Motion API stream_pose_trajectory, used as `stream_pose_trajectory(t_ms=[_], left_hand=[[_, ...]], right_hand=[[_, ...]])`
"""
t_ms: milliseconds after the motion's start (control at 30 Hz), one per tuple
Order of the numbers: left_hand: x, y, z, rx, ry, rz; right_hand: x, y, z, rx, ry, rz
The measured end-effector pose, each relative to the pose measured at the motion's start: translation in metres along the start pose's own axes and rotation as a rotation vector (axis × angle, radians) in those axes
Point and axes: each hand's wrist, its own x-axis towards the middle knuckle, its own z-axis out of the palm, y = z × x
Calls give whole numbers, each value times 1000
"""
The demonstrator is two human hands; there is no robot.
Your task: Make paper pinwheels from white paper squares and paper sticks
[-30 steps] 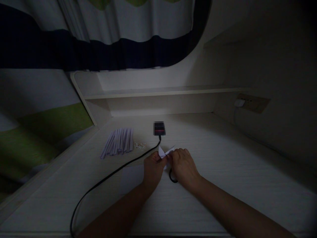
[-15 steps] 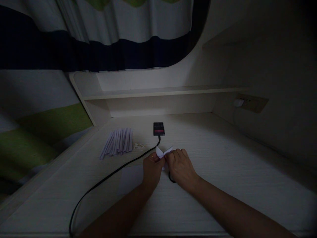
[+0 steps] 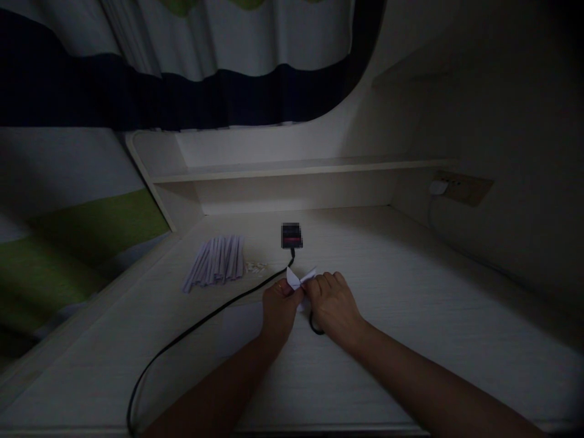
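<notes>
Both hands pinch one small piece of folded white paper [image 3: 294, 280] above the middle of the desk. My left hand [image 3: 279, 309] is closed on its left side, thumb pointing toward the other hand. From the right, my right hand [image 3: 335, 307] is closed on the same paper, with curled fingers hiding part of it. Two pointed paper flaps stick up between the hands. Under and beside my left wrist lies a flat white sheet [image 3: 238, 328]. A dark loop [image 3: 316, 325], whose kind I cannot make out, shows below my right hand.
Rolled paper sticks [image 3: 216, 261] lie in a bundle at the left, beside small pale bits [image 3: 256, 267]. A dark, pixelated box [image 3: 291, 235] stands behind the hands; its black cable [image 3: 196, 331] curves to the front left. A shelf [image 3: 292, 170] spans the back, and a wall socket [image 3: 468, 187] is at right.
The paper's right flap sits slightly lower and closer to the right fingers. Both hands keep their hold, and the whole view has shifted a little.
</notes>
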Motion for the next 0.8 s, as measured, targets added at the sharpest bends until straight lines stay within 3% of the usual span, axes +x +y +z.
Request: stream_pose_trajectory(t_ms=[267,433,800], left_hand=[[4,-3,-3,-9,45,-44],[6,-5,-5,10,50,-27],[1,1,-3,-2,29,-20]], right_hand=[[0,7,-9,70,69,-38],[-1,9,-14,73,38,-99],[-1,8,-8,79,56,-104]])
